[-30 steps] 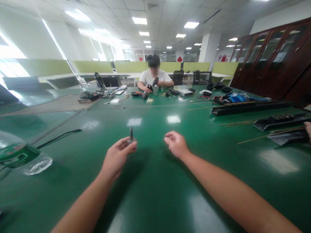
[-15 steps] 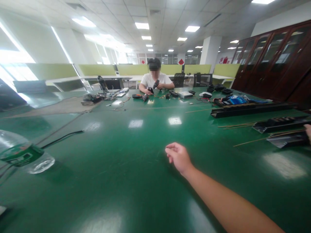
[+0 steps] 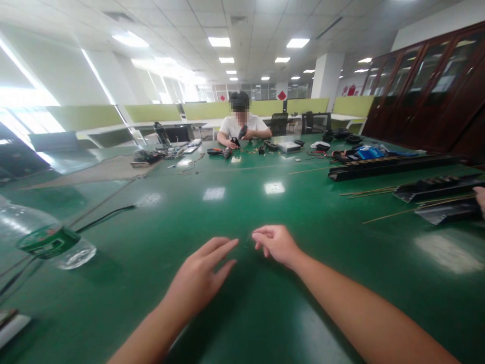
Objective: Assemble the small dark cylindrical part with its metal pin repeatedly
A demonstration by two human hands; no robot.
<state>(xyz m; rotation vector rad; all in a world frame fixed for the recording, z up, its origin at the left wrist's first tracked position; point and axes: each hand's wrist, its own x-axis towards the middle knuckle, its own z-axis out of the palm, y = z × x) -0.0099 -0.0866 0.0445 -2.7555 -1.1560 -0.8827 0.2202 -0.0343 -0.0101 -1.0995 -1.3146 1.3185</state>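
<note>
Glossy green tabletop [image 3: 178, 217] — left hand [image 3: 199, 273], grip apart; right hand [image 3: 278, 243], grip together, any held piece unclear

The left grip [image 3: 200, 273] is bare, with long, slender fingers [image 3: 224, 251] and a shorter thumb [image 3: 224, 274]. The right grip [image 3: 279, 245] is bare too, and of like build. The left forearm [image 3: 151, 326] and right forearm [image 3: 364, 306] are uncovered as far as they show, smooth, narrow at the wrists [image 3: 299, 260] and broader toward the near side. Finer detail is too blurred to tell.
</note>
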